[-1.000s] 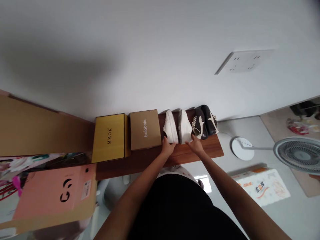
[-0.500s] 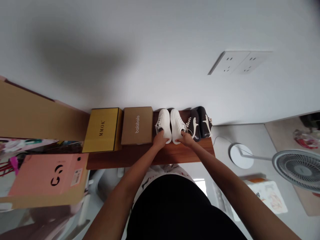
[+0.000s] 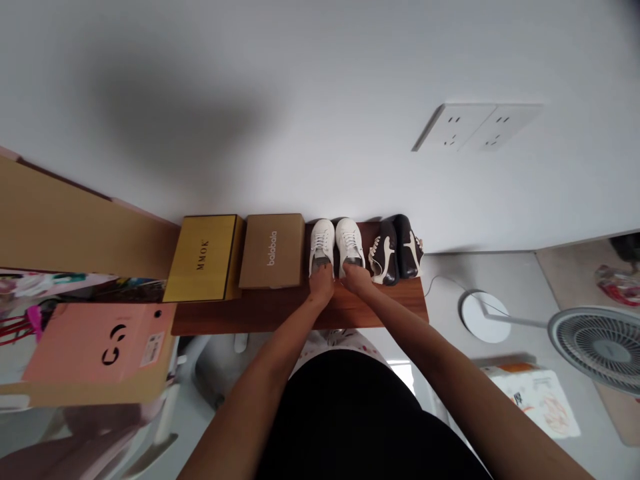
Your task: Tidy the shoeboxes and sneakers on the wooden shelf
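Two white lace-up sneakers [image 3: 349, 238] point toes to the pale wall [image 3: 320, 133], long axes almost parallel; your left hand [image 3: 321, 283] and right hand [image 3: 357, 279], backs upward, pinch their heels.

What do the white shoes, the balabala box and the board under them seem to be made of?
White shoes: probably leather or a synthetic, from their smooth, low-gloss uppers.
Balabala box: likely cardboard, matte brown with crisp edges.
Board: wood or wood-look laminate; reddish-brown grain shows, but I can't tell which.
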`<action>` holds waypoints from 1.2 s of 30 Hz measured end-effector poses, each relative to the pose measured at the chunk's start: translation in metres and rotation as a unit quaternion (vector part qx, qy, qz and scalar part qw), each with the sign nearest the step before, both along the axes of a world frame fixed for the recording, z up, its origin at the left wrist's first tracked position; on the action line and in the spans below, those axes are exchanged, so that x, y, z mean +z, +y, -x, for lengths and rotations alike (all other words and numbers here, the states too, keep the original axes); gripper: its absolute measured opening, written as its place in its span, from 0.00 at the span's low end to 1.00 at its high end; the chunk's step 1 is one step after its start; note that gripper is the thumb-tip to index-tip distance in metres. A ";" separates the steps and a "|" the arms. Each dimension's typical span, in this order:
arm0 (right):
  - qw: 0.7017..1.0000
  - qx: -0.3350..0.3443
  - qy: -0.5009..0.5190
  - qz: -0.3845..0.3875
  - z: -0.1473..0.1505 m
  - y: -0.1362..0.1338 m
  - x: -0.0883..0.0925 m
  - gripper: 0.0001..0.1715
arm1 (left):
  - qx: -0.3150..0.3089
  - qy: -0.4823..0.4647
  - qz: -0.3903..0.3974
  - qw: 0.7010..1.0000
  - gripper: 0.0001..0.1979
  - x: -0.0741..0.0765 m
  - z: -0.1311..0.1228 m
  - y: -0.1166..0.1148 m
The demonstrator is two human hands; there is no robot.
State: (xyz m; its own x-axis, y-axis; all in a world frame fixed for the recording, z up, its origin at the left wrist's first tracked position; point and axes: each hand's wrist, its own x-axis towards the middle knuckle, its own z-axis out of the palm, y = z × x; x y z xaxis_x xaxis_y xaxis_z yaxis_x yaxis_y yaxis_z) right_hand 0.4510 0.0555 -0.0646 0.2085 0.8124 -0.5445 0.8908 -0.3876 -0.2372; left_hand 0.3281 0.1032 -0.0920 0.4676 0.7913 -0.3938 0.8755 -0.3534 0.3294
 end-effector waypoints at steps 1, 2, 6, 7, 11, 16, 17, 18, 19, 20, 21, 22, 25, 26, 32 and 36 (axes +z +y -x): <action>1.000 -0.001 -0.001 0.003 0.001 0.001 -0.001 0.14 | 0.001 -0.002 0.002 1.000 0.15 -0.002 0.000 -0.001; 1.000 -0.001 -0.001 0.006 0.002 0.002 -0.003 0.14 | 0.003 -0.006 0.005 1.000 0.15 -0.003 0.000 -0.002; 1.000 -0.006 0.000 0.017 0.004 0.005 -0.008 0.14 | 0.019 -0.022 0.004 1.000 0.15 -0.009 -0.001 -0.004; 1.000 -0.005 0.000 0.017 0.004 0.006 -0.010 0.13 | 0.028 -0.028 0.002 0.999 0.15 -0.011 -0.003 -0.004; 1.000 -0.005 0.000 0.017 0.004 0.010 -0.015 0.13 | 0.080 -0.065 0.021 0.995 0.14 -0.014 -0.008 -0.003; 1.000 -0.009 0.005 0.022 0.006 0.013 -0.024 0.13 | 0.094 -0.067 0.034 0.993 0.14 -0.015 -0.012 -0.003; 1.000 -0.011 0.006 0.022 0.007 0.014 -0.025 0.13 | 0.086 -0.062 0.030 0.994 0.15 -0.016 -0.013 -0.003; 1.000 -0.011 0.007 0.020 0.008 0.014 -0.026 0.13 | 0.081 -0.057 0.024 0.995 0.15 -0.016 -0.013 -0.004; 1.000 -0.010 0.009 0.015 0.009 0.015 -0.026 0.13 | 0.078 -0.053 0.019 0.995 0.16 -0.016 -0.014 -0.004; 1.000 -0.007 0.011 0.006 0.010 0.014 -0.026 0.13 | 0.079 -0.052 0.015 0.995 0.16 -0.016 -0.014 -0.004; 1.000 -0.002 0.012 -0.008 0.010 0.013 -0.025 0.13 | 0.082 -0.054 0.011 0.995 0.16 -0.015 -0.014 -0.004; 1.000 0.002 0.012 -0.027 0.009 0.011 -0.023 0.13 | 0.086 -0.058 0.007 0.995 0.16 -0.013 -0.014 -0.004; 0.994 -0.019 0.019 -0.109 -0.004 -0.008 -0.018 0.15 | 0.087 -0.069 -0.008 0.994 0.14 -0.004 -0.013 -0.004; 0.989 -0.038 0.028 -0.144 -0.013 -0.019 -0.018 0.17 | 0.080 -0.075 -0.014 0.994 0.14 0.000 -0.014 -0.005; 0.896 -0.302 -0.015 -0.325 -0.111 -0.096 -0.036 0.25 | -0.050 -0.197 0.072 0.977 0.16 -0.002 -0.058 -0.035; 0.881 -0.416 0.035 -0.224 -0.167 -0.116 -0.056 0.29 | -0.050 -0.137 0.149 0.978 0.22 -0.021 -0.109 -0.059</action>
